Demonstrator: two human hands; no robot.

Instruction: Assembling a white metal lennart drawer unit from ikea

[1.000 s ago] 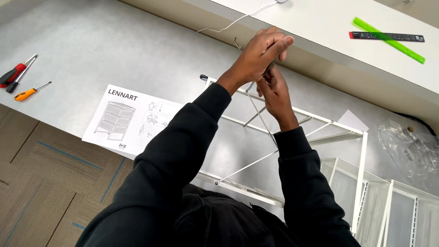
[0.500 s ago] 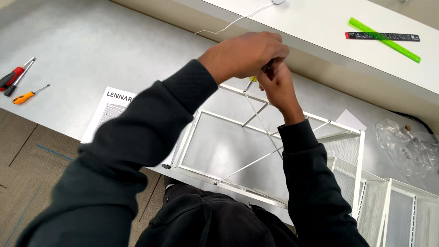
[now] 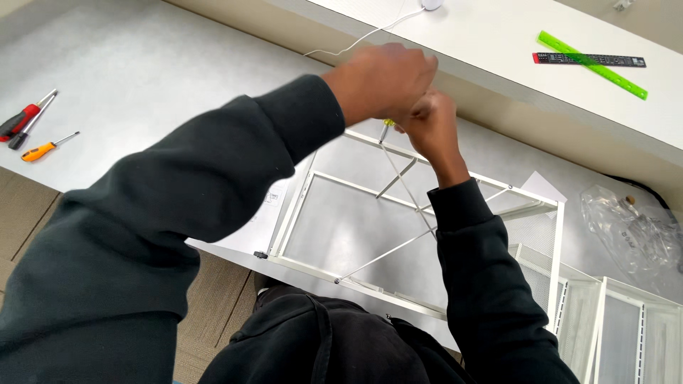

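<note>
Left hand (image 3: 380, 82) is swinging across, its sleeve now hiding the instruction sheet, closing over the right hand (image 3: 425, 117) fisted on a yellow-tipped screwdriver (image 3: 385, 129) at the white wire frame's (image 3: 420, 213) top corner on the counter (image 3: 142, 92), so fastening is continuing.

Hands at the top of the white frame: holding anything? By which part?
Both hands, left hand and right hand, close together over a small yellow-tipped tool; exact grip is blurred.

Grey surface (image 3: 156, 78) is carrying a white wire frame (image 3: 420, 220), two screwdrivers, red (image 3: 21, 121) and orange (image 3: 44, 149), and a clear plastic bag (image 3: 633, 231). A raised white shelf (image 3: 498, 43) is bearing a green ruler (image 3: 592, 64) crossing a black ruler (image 3: 562, 59).
</note>
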